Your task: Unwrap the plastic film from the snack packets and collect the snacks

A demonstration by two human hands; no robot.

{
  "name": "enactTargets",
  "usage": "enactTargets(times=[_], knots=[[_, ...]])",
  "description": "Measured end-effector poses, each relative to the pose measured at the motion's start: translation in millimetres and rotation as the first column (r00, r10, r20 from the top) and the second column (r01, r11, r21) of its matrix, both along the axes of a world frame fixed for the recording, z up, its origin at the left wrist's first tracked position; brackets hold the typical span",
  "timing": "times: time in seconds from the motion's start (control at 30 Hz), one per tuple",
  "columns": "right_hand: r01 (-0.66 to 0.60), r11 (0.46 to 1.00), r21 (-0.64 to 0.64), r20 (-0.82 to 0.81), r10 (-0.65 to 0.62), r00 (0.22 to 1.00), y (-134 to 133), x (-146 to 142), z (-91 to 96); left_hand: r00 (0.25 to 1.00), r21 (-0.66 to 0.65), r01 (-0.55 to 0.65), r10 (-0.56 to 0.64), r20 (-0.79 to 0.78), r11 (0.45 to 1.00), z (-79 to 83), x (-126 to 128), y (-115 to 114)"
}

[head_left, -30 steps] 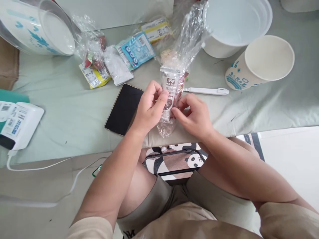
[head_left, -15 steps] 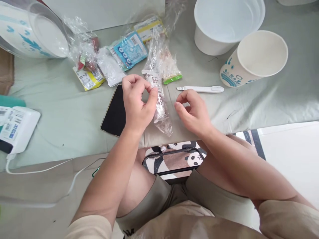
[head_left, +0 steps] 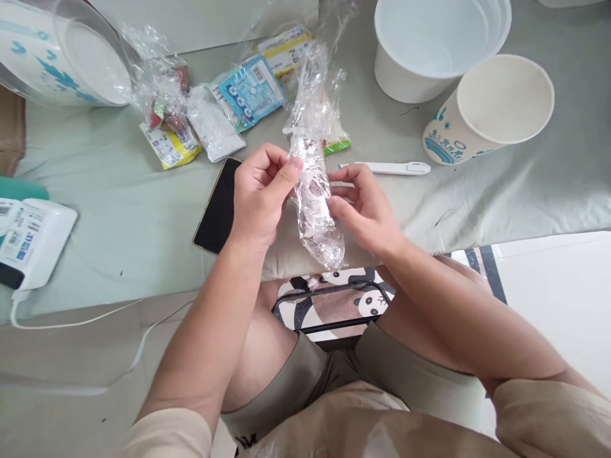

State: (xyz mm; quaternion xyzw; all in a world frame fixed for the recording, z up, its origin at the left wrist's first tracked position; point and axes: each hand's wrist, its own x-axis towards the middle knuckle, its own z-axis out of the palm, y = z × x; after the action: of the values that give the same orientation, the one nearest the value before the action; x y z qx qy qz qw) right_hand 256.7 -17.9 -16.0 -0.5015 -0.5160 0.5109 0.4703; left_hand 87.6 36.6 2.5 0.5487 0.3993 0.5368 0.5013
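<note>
A long white packet (head_left: pixel 314 184) in crinkled clear plastic wrap stands tilted near the table's front edge, with dark print on its front. My left hand (head_left: pixel 265 191) pinches the wrap along the packet's left side, thumb on top. At the right side, my right hand (head_left: pixel 365 207) is curled with thumb and fingertips against the edge. Just beyond my right fingers lies a white utility knife (head_left: pixel 391 168), its tip partly hidden. A dark phone (head_left: pixel 217 207) is partly covered by my left hand. Behind the packet shows a clear pouch with a green edge (head_left: pixel 337 147).
Blue packets (head_left: pixel 252 92), yellow-and-white packets (head_left: pixel 172 149) and a white sachet (head_left: pixel 214 124) lie at the back. A paper cup (head_left: pixel 443 140) and white tub (head_left: pixel 405 83) stand right. A clear-wrapped container (head_left: pixel 95 63) is far left; below it, a white device (head_left: pixel 52 235) with a cable.
The wrapped packet has been raised from the table and shifted slightly right. My left hand has gripped its side, and my right hand has moved in to its right edge.
</note>
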Motion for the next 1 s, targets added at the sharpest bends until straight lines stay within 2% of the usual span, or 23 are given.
enactTargets(times=[0.07, 0.13, 0.2, 0.27, 0.4, 0.47, 0.57, 0.6, 0.63, 0.67, 0.73, 0.77, 0.8, 0.87, 0.93, 1.0], knots=[[-0.067, 0.996, -0.061, -0.131, 0.059, 0.99, 1, 1, -3.9, 0.992, -0.052, 0.102, -0.098, 0.075, 0.993, 3.8, 1, -2], [-0.094, 0.991, -0.099, -0.201, 0.072, 0.977, 3, 2, -5.6, 0.985, -0.079, 0.167, -0.162, 0.059, 0.983, 4.8, 1, -3], [-0.045, 0.993, -0.11, -0.225, 0.02, 0.974, 3, 2, -4.6, 0.99, -0.071, 0.136, -0.139, -0.038, 0.988, 1.5, 1, -2], [0.031, 0.994, -0.105, -0.227, -0.054, 0.972, 3, 1, -2.1, 0.991, -0.057, 0.056, -0.063, -0.121, 0.997, -3.8, 0, 2], [0.09, 0.988, -0.124, -0.155, -0.109, 0.982, 0, -2, 1.3, 0.996, -0.074, -0.002, -0.005, -0.087, 0.997, -2.8, 1, 0], [0.099, 0.986, -0.135, -0.16, -0.12, 0.98, 0, -3, 1.4, 0.996, -0.085, 0.061, -0.066, -0.056, 0.995, 6.3, 0, -6], [0.097, 0.983, -0.153, -0.305, -0.14, 0.942, 2, -5, -0.2, 0.973, -0.117, 0.212, -0.22, -0.065, 0.97, 18.4, -2, -14], [0.098, 0.982, -0.159, -0.365, -0.15, 0.919, 4, -5, -1.2, 0.975, -0.112, 0.2, -0.209, -0.074, 0.973, 19.3, -3, -14], [0.104, 0.981, -0.162, -0.412, -0.163, 0.896, 5, -5, -2.5, 0.987, -0.085, 0.132, -0.139, -0.077, 0.988, 17.9, -5, -12], [0.115, 0.98, -0.164, -0.437, -0.177, 0.882, 6, -4, -4.0, 0.997, -0.051, 0.021, -0.025, -0.078, 0.998, 14.7, -7, -9], [0.13, 0.978, -0.164, -0.423, -0.189, 0.886, 8, -2, -7.1, 0.975, -0.003, -0.207, 0.206, -0.088, 0.978, 4.8, -9, -1], [0.123, 0.979, -0.163, -0.398, -0.179, 0.9, 8, -2, -8.4, 0.964, -0.028, -0.236, 0.23, -0.134, 0.971, -0.3, -9, 1], [0.102, 0.982, -0.161, -0.374, -0.157, 0.914, 8, -1, -9.3, 0.966, -0.077, -0.202, 0.186, -0.177, 0.976, -4.6, -8, 2], [0.037, 0.988, -0.149, -0.348, -0.087, 0.933, 7, 0, -9.5, 0.978, -0.199, -0.002, -0.039, -0.205, 0.98, -9.0, -3, -1], [-0.028, 0.991, -0.133, -0.343, -0.019, 0.939, 6, 0, -8.0, 0.964, -0.266, 0.177, -0.222, -0.149, 0.948, -7.6, 3, -8], [-0.064, 0.988, -0.137, -0.348, 0.012, 0.937, 6, 0, -6.2, 0.964, -0.282, 0.212, -0.248, -0.097, 0.936, -3.1, 7, -13]])
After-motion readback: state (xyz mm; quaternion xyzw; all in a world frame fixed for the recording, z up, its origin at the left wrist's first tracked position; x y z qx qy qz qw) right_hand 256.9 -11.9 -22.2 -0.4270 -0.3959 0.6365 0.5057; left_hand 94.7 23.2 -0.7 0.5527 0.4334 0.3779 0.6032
